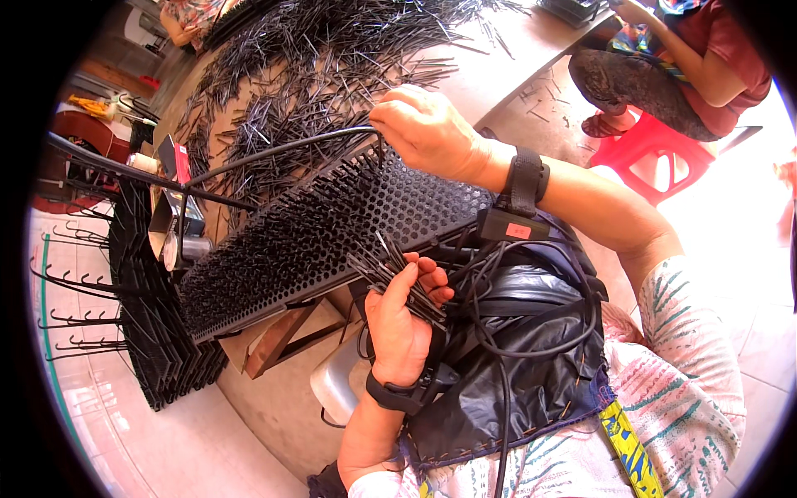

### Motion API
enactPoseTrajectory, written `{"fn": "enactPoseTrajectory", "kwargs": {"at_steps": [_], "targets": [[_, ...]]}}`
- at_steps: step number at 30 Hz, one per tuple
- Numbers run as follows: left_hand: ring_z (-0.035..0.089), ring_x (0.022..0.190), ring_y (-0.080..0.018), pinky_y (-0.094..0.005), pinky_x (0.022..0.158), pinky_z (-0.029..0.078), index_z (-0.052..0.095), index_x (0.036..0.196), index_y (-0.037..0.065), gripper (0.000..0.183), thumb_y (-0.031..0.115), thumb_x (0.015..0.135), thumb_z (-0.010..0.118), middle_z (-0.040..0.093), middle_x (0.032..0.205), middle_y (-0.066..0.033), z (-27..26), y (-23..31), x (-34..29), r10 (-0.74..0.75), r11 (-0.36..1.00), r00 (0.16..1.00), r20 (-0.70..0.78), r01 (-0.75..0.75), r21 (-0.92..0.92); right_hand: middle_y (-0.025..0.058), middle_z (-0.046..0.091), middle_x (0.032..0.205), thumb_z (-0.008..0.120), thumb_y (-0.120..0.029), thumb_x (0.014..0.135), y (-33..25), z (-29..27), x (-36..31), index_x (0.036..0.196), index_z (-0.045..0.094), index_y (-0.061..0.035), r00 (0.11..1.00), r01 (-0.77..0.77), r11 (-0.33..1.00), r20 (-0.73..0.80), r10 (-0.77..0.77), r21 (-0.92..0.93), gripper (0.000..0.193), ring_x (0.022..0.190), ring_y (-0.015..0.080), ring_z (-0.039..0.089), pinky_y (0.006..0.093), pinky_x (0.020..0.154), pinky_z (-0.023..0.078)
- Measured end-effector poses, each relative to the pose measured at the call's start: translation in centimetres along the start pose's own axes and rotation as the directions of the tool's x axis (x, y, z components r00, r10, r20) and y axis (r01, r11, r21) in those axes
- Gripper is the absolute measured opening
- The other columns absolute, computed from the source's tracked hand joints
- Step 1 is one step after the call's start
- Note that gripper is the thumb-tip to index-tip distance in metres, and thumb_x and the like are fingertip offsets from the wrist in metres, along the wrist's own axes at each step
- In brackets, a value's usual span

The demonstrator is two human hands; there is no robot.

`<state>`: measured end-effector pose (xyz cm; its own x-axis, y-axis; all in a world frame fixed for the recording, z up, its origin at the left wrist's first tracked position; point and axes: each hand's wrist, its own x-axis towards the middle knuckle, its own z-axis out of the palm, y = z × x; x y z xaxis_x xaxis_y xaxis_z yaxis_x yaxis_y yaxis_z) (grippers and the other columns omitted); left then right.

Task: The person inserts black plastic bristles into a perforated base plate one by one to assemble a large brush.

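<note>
Head view: just below centre of the frame, left hand [400,330], palm turned up, thumb and fingers closed round a bundle of thin black strips [380,272], ends fanning toward upper left

Centre top of the frame: right hand [430,133], fingers curled together in a pinch over the upper edge of a perforated black panel [427,195], near the end of a curved black rod [282,148]; anything between the fingertips too small to tell

Panel slanting across the middle, from lower left up toward right wrist; strips standing dense in its left and middle holes, bare rows of holes toward its right end and along its lower edge; wooden support [278,342] beneath

Round both wrists, dark straps, with a black box [508,224] below the right one; black cable [505,415] looped over a shiny dark apron [544,386] at lower centre

Upper middle: heap of loose black strips [332,50] spread over a table [494,62]

Left of the frame: stack of black panels [158,332], hooked rods [91,289] jutting from it; grey can [193,251] close by

Upper right: seated person [735,79] in dark red top, on a red stool [635,153]

Upper left edge: part of another person [193,17]
</note>
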<state>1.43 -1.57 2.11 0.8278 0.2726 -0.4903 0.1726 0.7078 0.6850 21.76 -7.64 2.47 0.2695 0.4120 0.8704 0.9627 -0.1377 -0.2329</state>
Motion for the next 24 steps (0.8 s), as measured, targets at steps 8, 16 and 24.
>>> {"fn": "enactPoseTrajectory", "kwargs": {"at_steps": [8, 16, 24], "targets": [[0.055, 0.064, -0.0144, -0.0298, 0.052, 0.049, 0.054, 0.092, 0.001, 0.013, 0.003, 0.08, 0.053, 0.054, 0.075, -0.0048, -0.6, -0.9, 0.4, 0.087, 0.99, 0.995, 0.054, -0.093, 0.107, 0.0106, 0.051, 0.073, 0.056, 0.006, 0.063, -0.5, -0.4, 0.5, 0.081, 0.051, 0.0011, 0.986, 0.156, 0.988, 0.063, -0.156, 0.005, 0.019, 0.063, 0.0265, 0.051, 0.0325, 0.052, 0.044], [0.056, 0.063, -0.0155, -0.0308, 0.052, 0.05, 0.054, 0.09, 0.002, 0.013, 0.002, 0.077, 0.056, 0.056, 0.074, -0.0058, -0.6, -0.9, 0.6, 0.08, 0.992, 0.996, 0.026, -0.082, 0.098, 0.0093, 0.052, 0.076, 0.053, 0.0, 0.06, -0.4, 0.3, -1.0, 0.083, 0.053, -0.0004, 0.928, 0.142, 0.989, 0.352, -0.121, -0.033, 0.023, 0.074, 0.0255, 0.05, 0.0333, 0.064, 0.044], [0.056, 0.064, -0.0176, -0.0312, 0.054, 0.05, 0.053, 0.088, 0.002, 0.012, 0.002, 0.077, 0.057, 0.056, 0.073, -0.0069, 0.2, -0.4, 0.4, 0.077, 0.99, 0.996, 0.035, -0.081, 0.113, 0.0134, 0.055, 0.07, 0.062, -0.012, 0.074, -4.1, -3.4, -2.7, 0.085, 0.056, 0.0035, 0.837, -0.405, 0.846, 0.513, 0.19, 0.348, 0.02, 0.061, 0.0266, 0.055, 0.0323, 0.054, 0.043]]}}
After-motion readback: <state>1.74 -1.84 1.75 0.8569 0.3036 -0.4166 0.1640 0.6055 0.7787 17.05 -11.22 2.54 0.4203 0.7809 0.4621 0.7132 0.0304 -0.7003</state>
